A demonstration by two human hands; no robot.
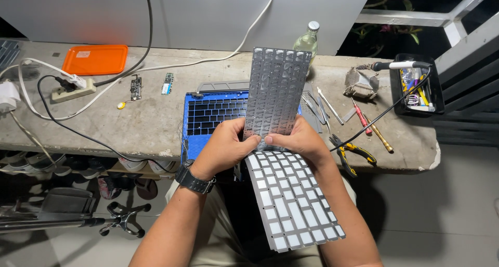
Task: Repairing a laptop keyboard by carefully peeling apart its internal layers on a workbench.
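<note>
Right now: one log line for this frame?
left hand: grips grey perforated metal keyboard plate | right hand: grips it, white backlight sheet | blue laptop case: beneath

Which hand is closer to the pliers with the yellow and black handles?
The right hand. It grips the keyboard sheet just left of the pliers on the bench. The left hand holds the sheet's other edge, farther away.

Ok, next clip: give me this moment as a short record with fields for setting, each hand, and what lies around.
setting: concrete workbench, seen from above
left hand: grips the grey keyboard sheet at its fold
right hand: grips the same sheet, thumb on top
sheet: bent, upper half upright, white lower half towards the lap
under it: blue laptop case with empty key grid
right side: screwdrivers, pliers, black tool tray
left side: orange tray, power strip, small circuit boards
</note>
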